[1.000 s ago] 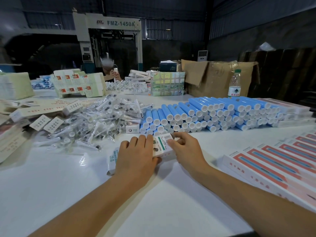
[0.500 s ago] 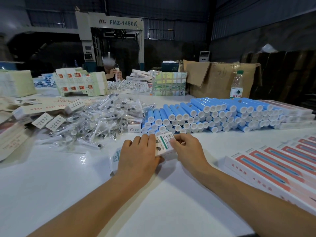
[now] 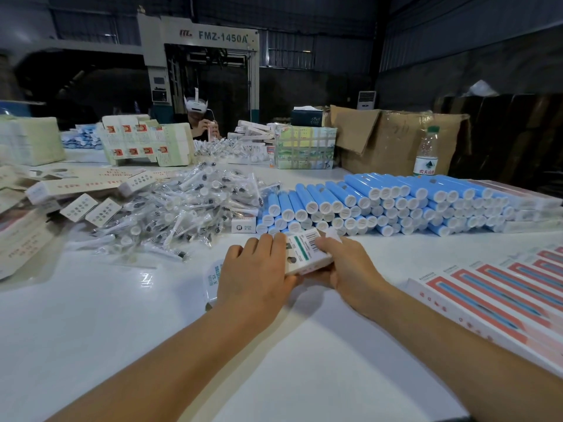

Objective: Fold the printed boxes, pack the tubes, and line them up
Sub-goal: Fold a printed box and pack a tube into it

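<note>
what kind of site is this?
Likely a factory packing floor: a big machine marked FMZ-1450A behind the table, a bulk stack of blue tubes, and rows of flat printed boxes.

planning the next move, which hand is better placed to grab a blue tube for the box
Right. The right hand holds the box at the end nearest the blue tubes, which lie just beyond and to its right. The left hand lies over the box's other end, steadying it.

We see a bright white table point(image 3: 91, 345) with shiny glare near nine o'clock. The room at twelve o'clock is dark. Edges bend and blur. Arms cast soft shadows at six o'clock.
</note>
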`<action>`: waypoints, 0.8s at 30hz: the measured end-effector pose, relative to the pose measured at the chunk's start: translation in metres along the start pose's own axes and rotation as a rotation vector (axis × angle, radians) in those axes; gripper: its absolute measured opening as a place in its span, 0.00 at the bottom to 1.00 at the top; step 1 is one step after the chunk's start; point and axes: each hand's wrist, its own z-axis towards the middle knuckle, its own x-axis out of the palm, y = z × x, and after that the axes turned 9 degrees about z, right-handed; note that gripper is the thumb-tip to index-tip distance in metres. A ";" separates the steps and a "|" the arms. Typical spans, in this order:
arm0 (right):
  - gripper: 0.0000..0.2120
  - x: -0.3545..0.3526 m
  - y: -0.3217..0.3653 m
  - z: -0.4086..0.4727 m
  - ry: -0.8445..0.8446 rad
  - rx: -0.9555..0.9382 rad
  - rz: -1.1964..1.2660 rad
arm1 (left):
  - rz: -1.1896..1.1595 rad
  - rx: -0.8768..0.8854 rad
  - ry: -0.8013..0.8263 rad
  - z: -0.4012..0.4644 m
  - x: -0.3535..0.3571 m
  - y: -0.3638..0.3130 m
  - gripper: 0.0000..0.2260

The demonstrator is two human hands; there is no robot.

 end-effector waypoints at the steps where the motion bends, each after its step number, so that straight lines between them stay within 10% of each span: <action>1: 0.06 0.002 -0.004 -0.002 -0.017 -0.093 -0.176 | 0.016 0.028 -0.011 0.000 -0.002 -0.001 0.31; 5: 0.11 0.004 -0.014 -0.007 -0.027 -0.414 -0.788 | 0.017 0.061 -0.041 -0.001 0.000 -0.004 0.31; 11: 0.15 0.005 -0.004 -0.005 0.049 -0.090 -0.122 | -0.021 0.004 -0.016 -0.002 0.001 -0.003 0.30; 24: 0.17 -0.001 0.001 -0.003 0.076 -0.031 0.036 | -0.003 0.038 -0.020 -0.004 -0.002 0.001 0.31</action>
